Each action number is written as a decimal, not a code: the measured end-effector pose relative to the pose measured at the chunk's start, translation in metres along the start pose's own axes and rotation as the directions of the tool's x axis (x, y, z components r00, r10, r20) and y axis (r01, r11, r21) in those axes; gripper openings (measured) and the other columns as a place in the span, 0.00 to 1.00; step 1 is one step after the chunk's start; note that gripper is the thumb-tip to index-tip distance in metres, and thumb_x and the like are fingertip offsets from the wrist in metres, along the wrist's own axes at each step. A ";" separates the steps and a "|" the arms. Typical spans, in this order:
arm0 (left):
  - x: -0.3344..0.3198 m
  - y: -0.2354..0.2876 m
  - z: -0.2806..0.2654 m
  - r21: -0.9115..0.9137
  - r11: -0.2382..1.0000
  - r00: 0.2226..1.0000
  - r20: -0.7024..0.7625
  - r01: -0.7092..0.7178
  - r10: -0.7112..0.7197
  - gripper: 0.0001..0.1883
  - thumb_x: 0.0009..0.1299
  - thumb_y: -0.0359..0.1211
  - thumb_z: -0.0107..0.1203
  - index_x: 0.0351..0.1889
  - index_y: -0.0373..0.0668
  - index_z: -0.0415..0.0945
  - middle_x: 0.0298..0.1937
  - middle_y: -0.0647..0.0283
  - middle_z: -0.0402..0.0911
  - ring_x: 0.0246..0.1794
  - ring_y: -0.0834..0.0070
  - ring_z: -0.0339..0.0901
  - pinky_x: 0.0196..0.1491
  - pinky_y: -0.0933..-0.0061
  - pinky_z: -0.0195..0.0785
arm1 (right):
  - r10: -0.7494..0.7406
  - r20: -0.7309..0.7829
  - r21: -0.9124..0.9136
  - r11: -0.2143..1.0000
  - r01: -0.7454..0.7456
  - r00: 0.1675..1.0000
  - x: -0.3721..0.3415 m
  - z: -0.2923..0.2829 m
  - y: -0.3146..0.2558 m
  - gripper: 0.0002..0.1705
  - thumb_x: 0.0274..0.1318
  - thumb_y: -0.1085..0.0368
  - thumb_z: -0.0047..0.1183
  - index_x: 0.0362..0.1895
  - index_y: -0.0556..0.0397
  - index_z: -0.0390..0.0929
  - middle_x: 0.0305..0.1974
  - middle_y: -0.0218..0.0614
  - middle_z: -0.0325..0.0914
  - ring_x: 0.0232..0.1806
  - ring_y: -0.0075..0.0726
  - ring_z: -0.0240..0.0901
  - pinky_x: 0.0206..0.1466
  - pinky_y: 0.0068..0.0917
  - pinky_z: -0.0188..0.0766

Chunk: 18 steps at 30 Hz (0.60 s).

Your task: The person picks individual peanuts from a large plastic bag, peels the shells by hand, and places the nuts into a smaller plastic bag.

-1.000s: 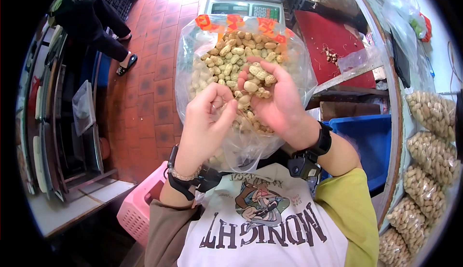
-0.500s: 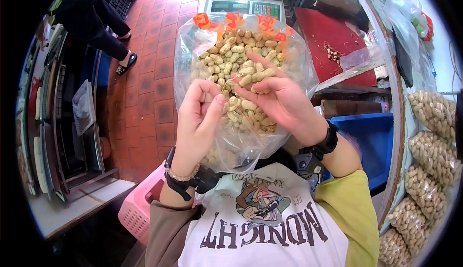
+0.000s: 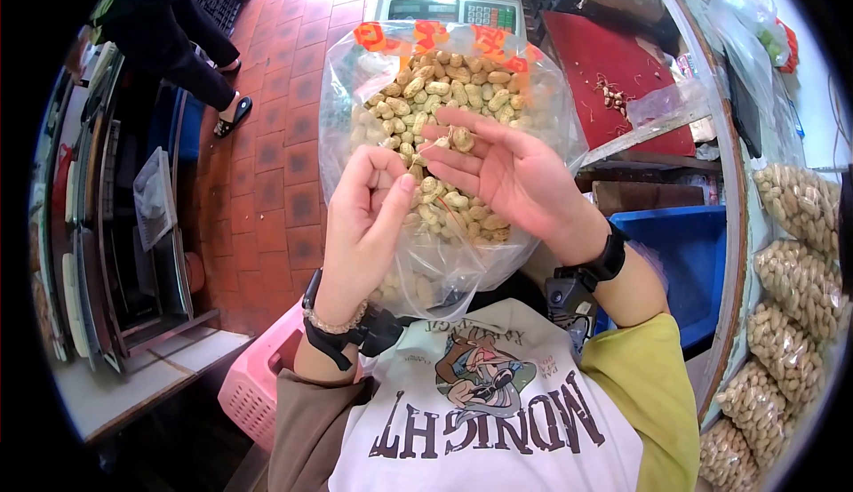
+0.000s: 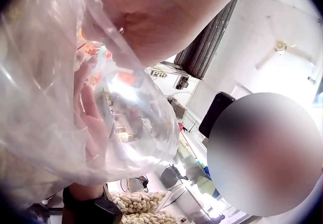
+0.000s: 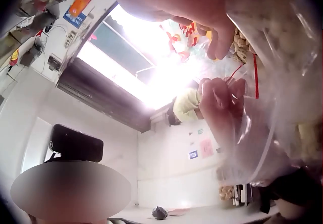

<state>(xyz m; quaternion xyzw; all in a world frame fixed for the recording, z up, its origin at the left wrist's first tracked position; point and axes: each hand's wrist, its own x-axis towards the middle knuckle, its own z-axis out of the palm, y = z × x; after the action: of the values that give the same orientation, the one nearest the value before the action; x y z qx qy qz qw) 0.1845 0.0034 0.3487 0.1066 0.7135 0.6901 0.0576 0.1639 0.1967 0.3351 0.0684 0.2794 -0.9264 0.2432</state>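
Note:
A clear plastic bag with red print at its rim stands wide with its mouth up, full of unshelled peanuts. Over its left part my left hand has curled fingers, thumb against the forefinger, pinching what looks like a thin peanut stem. My right hand is turned palm up over the bag, its fingers nearly straight and pointing left. One peanut sits on those fingers, close to the left fingertips. Bag film covers much of the left wrist view, and in the right wrist view a red string shows by the bag.
A digital scale stands behind the bag. Loose peanut bits lie on a red board at right, above a blue bin. Packed peanut bags line the far right. A pink basket is at lower left; another person's legs are upper left.
Several peanuts lay in my right hand; now a single one shows on its fingers, which have straightened. My left hand has shifted slightly left, its thumb and forefinger still together.

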 end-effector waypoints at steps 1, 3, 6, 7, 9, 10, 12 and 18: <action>0.000 0.000 0.000 0.000 1.000 1.000 0.000 0.000 0.000 0.02 0.75 0.26 0.49 0.40 0.39 0.67 0.26 0.78 0.63 0.25 0.93 0.54 0.28 0.88 0.47 | 0.007 0.028 -0.009 1.000 -0.006 1.000 0.001 -0.002 0.000 0.26 0.72 0.63 0.31 0.69 0.63 0.56 0.64 0.55 0.65 0.65 0.50 0.65 0.70 0.39 0.64; 0.000 -0.001 0.000 -0.001 1.000 1.000 0.003 -0.006 0.006 0.02 0.74 0.25 0.49 0.40 0.39 0.67 0.26 0.78 0.63 0.25 0.93 0.55 0.29 0.88 0.48 | 0.014 0.056 -0.019 1.000 -0.013 0.998 0.001 -0.003 0.000 0.26 0.72 0.64 0.32 0.69 0.64 0.56 0.65 0.55 0.63 0.66 0.50 0.65 0.70 0.39 0.64; -0.001 0.002 0.000 0.000 1.000 1.000 -0.005 0.002 -0.002 0.02 0.74 0.25 0.49 0.40 0.39 0.67 0.26 0.78 0.63 0.25 0.93 0.55 0.29 0.88 0.47 | -0.009 0.090 -0.117 0.993 0.020 0.996 -0.002 0.001 0.000 0.26 0.71 0.67 0.33 0.70 0.61 0.55 0.65 0.55 0.63 0.62 0.46 0.69 0.69 0.39 0.65; -0.001 0.001 0.000 0.001 1.000 1.000 -0.006 0.002 -0.002 0.02 0.74 0.25 0.49 0.40 0.39 0.67 0.26 0.78 0.63 0.25 0.93 0.55 0.29 0.88 0.47 | -0.021 0.135 -0.159 0.986 0.043 0.991 -0.004 0.002 -0.001 0.26 0.71 0.67 0.34 0.71 0.60 0.55 0.66 0.55 0.63 0.60 0.44 0.72 0.68 0.38 0.66; -0.001 0.000 -0.001 -0.031 1.000 1.000 0.004 0.008 -0.008 0.02 0.74 0.25 0.48 0.40 0.39 0.66 0.27 0.78 0.62 0.26 0.93 0.54 0.29 0.87 0.47 | -0.031 0.182 -0.199 0.978 0.067 0.983 -0.005 0.000 -0.002 0.27 0.71 0.68 0.34 0.72 0.58 0.54 0.66 0.55 0.62 0.58 0.41 0.74 0.66 0.38 0.68; -0.001 0.000 -0.001 -0.030 1.000 1.000 0.003 0.008 -0.008 0.02 0.74 0.25 0.48 0.40 0.39 0.66 0.27 0.78 0.62 0.26 0.93 0.54 0.29 0.87 0.47 | -0.033 0.283 -0.140 0.987 0.075 0.959 -0.005 -0.002 -0.002 0.27 0.71 0.68 0.35 0.72 0.57 0.54 0.67 0.56 0.61 0.55 0.37 0.76 0.62 0.35 0.70; -0.002 -0.001 -0.002 -0.102 0.995 1.000 -0.008 -0.008 0.007 0.02 0.75 0.25 0.48 0.41 0.40 0.66 0.28 0.78 0.62 0.26 0.93 0.54 0.29 0.87 0.47 | -0.038 0.384 -0.078 0.994 0.073 0.923 -0.005 -0.002 -0.002 0.27 0.71 0.68 0.35 0.72 0.55 0.54 0.67 0.56 0.61 0.51 0.33 0.78 0.59 0.33 0.72; -0.009 -0.004 -0.006 -0.226 0.973 0.997 -0.038 0.056 -0.066 0.02 0.75 0.26 0.48 0.41 0.40 0.66 0.31 0.77 0.62 0.29 0.92 0.55 0.33 0.87 0.48 | -0.063 0.480 -0.068 0.992 0.109 0.875 -0.015 -0.001 -0.006 0.27 0.71 0.65 0.39 0.72 0.53 0.56 0.69 0.60 0.58 0.49 0.33 0.77 0.52 0.28 0.71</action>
<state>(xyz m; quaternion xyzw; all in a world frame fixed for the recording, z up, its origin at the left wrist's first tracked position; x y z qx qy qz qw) 0.1914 -0.0048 0.3442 0.0620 0.6349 0.7665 0.0743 0.1746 0.2078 0.3409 -0.1855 0.2566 -0.9105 0.2659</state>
